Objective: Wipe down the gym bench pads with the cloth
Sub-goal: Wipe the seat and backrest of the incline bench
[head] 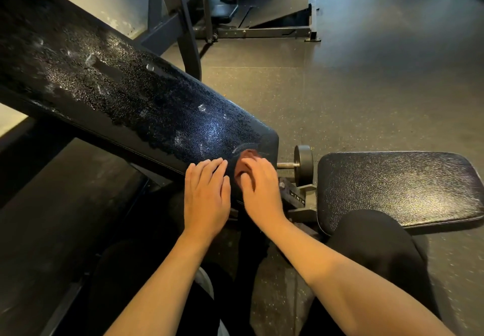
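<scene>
Above the rubber gym floor (pixel 366 86), the inclined back pad (pixel 131 94) held the cloth (pixel 247 161), seemingly soft and light, probably best taken by its bunched middle, under the curled fingers of the right hand (pixel 259 189), with the left hand (pixel 207 194) flat and straight-fingered just beside.

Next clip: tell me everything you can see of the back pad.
The back pad is a long, black, pebbled slab, vinyl by its look, tilted up toward the upper left. Droplets and pale smears cover much of it. The left hand lies flat on its lower end; beside it the right hand holds a cloth against that end.
</scene>
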